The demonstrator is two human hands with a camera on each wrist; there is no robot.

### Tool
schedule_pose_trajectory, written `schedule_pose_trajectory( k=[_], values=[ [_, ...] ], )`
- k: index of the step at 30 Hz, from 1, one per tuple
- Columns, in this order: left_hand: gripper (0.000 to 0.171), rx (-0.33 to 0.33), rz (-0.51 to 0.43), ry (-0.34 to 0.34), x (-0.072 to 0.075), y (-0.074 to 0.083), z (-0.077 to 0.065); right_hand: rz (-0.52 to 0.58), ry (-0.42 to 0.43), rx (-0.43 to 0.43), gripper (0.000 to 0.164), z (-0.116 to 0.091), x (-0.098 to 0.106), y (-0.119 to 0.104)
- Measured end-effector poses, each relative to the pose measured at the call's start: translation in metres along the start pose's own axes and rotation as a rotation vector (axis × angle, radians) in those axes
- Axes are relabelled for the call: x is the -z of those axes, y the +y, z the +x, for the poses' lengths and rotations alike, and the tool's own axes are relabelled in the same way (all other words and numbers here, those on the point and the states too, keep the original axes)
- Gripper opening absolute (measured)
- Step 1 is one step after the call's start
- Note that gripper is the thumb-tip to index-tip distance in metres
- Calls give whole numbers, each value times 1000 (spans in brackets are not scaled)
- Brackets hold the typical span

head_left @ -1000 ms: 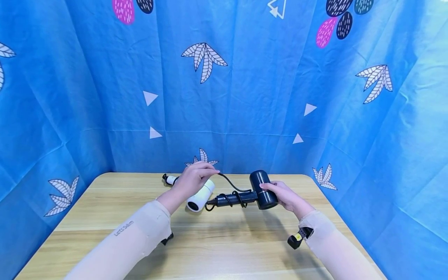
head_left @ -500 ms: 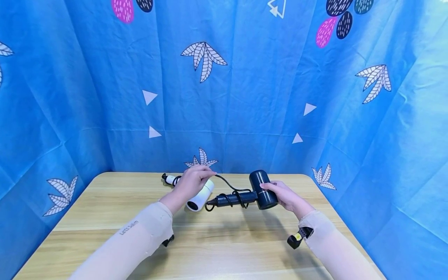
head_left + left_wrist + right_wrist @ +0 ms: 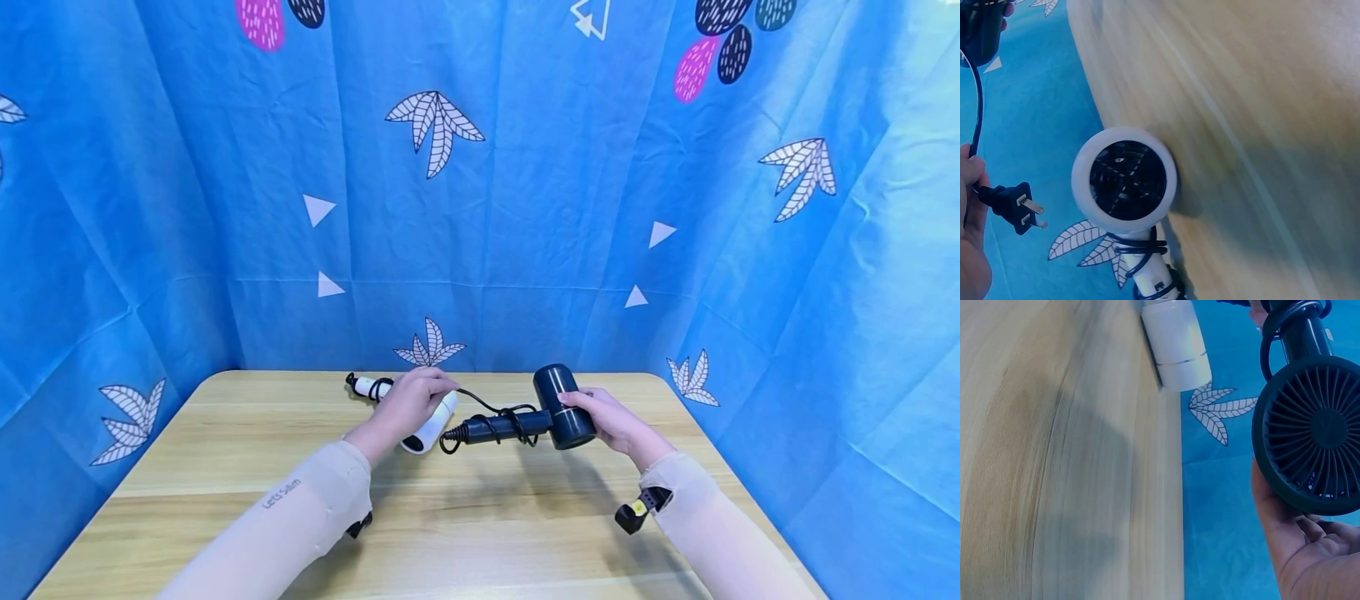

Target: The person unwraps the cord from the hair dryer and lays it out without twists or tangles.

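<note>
My right hand (image 3: 611, 419) grips the barrel of a black hair dryer (image 3: 553, 385), held above the table with its handle pointing left. Its black cord (image 3: 480, 402) loops loosely around that handle. My left hand (image 3: 412, 404) pinches the cord's free end between thumb and fingers, and in the left wrist view the two-pronged plug (image 3: 1015, 206) sticks out past them. Behind the left hand a white hair dryer (image 3: 437, 425) lies on the table, partly hidden, with its own black cord (image 3: 1141, 249) wrapped around the handle. The right wrist view shows the black dryer's round finned grille (image 3: 1329, 428).
The wooden table (image 3: 480, 542) ends at the back against a blue patterned curtain (image 3: 480, 208), which also hangs on both sides. A small black camera (image 3: 632, 517) is strapped at the right wrist, and another (image 3: 360, 525) at the left.
My left hand has come down a little with the cord end, so the cord now runs lower toward the handle. The right hand and the black hair dryer stay almost still.
</note>
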State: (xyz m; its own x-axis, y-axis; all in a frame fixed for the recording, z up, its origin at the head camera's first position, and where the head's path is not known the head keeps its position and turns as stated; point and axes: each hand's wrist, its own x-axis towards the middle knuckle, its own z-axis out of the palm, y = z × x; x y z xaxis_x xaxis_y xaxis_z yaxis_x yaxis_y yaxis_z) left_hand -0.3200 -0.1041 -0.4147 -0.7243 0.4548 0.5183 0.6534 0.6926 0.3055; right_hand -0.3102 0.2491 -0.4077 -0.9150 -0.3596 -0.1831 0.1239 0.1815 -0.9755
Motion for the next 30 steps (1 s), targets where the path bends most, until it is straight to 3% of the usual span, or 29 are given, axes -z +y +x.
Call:
schedule_pose_trajectory(
  k=[7,15,26,30],
  values=[
    [25,15,6,-40,-8,-3,-5,4,-19,10,68,-2,2,-2],
    [23,-54,-8,-54,-18,-7,-11,23,-1,3,67,-3,2,-4],
    [22,-60,10,-126,-20,-2,-20,37,6,4,68,-3,2,-4],
    [21,-91,35,-133,-19,0,-25,38,16,-8,68,-4,2,-5]
  ],
)
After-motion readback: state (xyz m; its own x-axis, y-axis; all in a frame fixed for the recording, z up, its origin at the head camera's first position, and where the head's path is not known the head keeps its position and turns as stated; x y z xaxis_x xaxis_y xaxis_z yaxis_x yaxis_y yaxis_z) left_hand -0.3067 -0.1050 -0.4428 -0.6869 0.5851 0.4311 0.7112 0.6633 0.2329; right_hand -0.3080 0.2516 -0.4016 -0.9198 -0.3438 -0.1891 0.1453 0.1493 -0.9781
